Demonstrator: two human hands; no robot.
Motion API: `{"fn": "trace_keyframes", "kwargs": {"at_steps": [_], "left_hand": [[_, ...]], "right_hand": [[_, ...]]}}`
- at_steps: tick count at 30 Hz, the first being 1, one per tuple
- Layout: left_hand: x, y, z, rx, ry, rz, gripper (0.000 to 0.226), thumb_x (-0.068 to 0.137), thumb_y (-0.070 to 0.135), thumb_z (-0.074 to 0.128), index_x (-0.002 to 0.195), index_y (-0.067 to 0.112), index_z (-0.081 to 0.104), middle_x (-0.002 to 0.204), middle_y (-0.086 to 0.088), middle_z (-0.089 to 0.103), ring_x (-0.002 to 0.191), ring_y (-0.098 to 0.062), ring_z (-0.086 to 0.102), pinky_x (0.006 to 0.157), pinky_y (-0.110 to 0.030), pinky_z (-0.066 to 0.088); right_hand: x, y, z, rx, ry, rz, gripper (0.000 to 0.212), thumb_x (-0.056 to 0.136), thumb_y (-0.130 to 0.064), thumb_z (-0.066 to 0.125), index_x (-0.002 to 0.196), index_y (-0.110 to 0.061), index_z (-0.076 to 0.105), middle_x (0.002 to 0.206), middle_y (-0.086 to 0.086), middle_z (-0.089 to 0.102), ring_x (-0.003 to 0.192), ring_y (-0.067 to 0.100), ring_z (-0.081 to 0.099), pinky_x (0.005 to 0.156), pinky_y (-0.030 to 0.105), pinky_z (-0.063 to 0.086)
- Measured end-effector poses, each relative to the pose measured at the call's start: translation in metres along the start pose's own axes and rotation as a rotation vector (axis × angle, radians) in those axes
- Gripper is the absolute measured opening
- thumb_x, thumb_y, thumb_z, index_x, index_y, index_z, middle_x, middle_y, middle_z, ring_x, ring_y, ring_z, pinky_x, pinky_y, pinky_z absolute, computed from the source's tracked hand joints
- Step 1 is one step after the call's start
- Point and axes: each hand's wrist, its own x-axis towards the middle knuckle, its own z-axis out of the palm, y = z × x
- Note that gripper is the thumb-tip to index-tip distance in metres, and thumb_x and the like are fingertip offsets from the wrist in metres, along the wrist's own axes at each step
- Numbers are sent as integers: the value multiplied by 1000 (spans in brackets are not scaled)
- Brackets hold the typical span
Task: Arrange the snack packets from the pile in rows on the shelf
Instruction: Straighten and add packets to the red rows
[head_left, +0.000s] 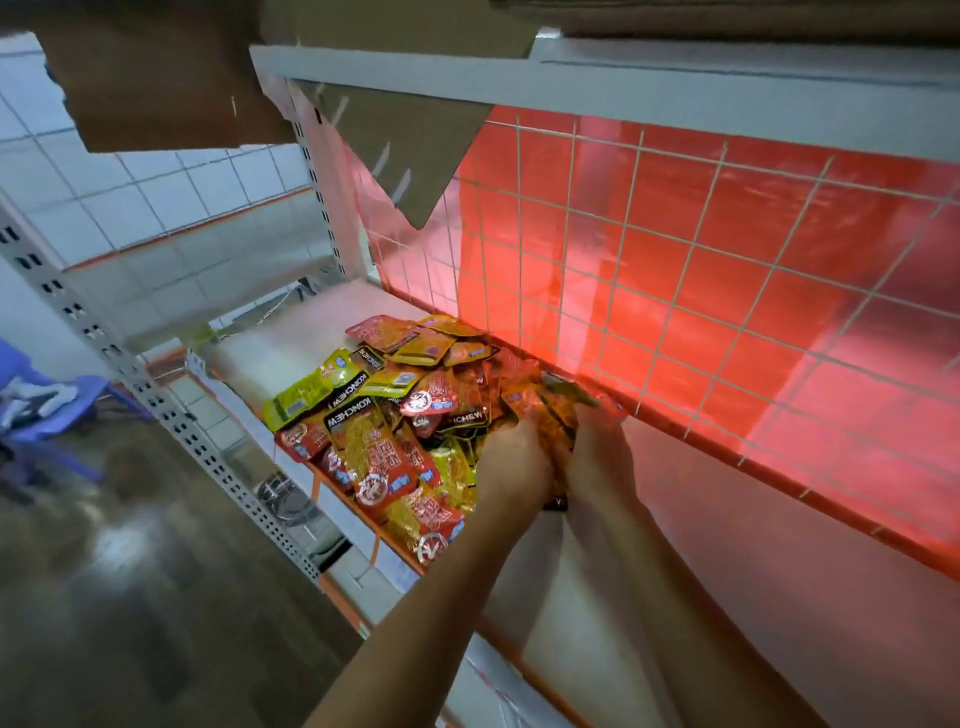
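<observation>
Head view. One white metal shelf board with an orange front edge (727, 530) carries one loose pile of glossy red, yellow and green foil snack packets (395, 415), lying on its left part and reaching back to the rear. The packets overlap too thickly for an exact count; well over a dozen show. Two bare hands meet at the pile's right edge: the left hand (511, 462) and the right hand (600, 452) both curl their fingers round one small bundle of red and orange packets (558, 415), clasped between them just in front of the white wire grid back panel (675, 270); how many packets are in the bundle cannot be told. One red sheet (779, 234) lies behind the grid. Two brown cardboard flaps (405, 140) hang overhead. One perforated grey upright (171, 410) stands at left, one blue plastic chair (52, 410) beyond it.
</observation>
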Motion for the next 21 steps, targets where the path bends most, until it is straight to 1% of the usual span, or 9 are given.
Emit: {"fn": "trace_keyframes", "kwargs": {"at_steps": [6,9,11,14,15,17,18,19,21], "left_hand": [[6,-1,-3,-3,-9,-89,24,91,17,46,101,8,66,101,-15,67,93,-33,60,72,-36,38],[-3,-5,-5,-127,61,-47,31,82,17,44,98,10,69,93,-12,68,85,-31,61,70,-33,41],[-10,-11,-5,-215,107,18,30,77,8,50,98,10,71,91,-10,69,83,-27,62,72,-29,44],[-21,-14,-7,-340,122,71,28,77,-2,56,98,12,68,92,-5,65,83,-18,61,76,-30,50],[-26,-13,-8,-392,126,73,27,79,-2,58,100,13,65,94,-3,63,83,-13,61,76,-30,52],[-36,-9,-12,-528,124,38,33,83,0,66,111,15,59,103,-4,60,85,-2,61,72,-20,53],[-40,-8,-14,-610,115,4,40,83,2,70,118,14,55,108,-6,57,85,1,60,69,-13,51],[-44,-7,-16,-658,108,-34,47,82,6,73,124,11,53,112,-8,54,86,1,60,68,-10,50],[-51,-3,-18,-652,93,-78,56,78,20,78,127,11,52,112,-8,54,90,-7,60,72,-18,53]], "right_hand": [[2,1,12,-67,-34,49,39,80,-35,56,118,-26,56,122,-1,59,112,27,54,85,41,51],[-5,-7,3,54,-10,10,45,79,-20,52,123,-26,57,126,-2,59,109,21,57,86,32,48],[-14,-12,-2,151,-31,63,41,83,-9,50,122,-18,60,122,6,62,110,28,57,87,32,44],[-33,-22,-9,327,-28,57,45,86,-2,45,125,-19,60,125,5,62,116,20,55,97,27,41],[-40,-23,-12,391,-14,79,44,86,-1,44,122,-20,62,120,3,64,110,14,57,93,21,43],[-53,-23,-17,586,33,162,40,86,1,42,108,-24,65,100,-4,67,87,1,61,72,8,43],[-59,-22,-19,701,54,195,39,87,0,41,104,-25,65,95,-4,67,82,1,61,67,9,44],[-66,-20,-21,783,75,214,35,88,-3,41,104,-24,65,95,-2,67,85,8,63,69,15,48],[-81,-15,-25,877,125,231,28,86,-16,45,104,-20,65,99,5,68,91,21,63,78,34,49]]}}
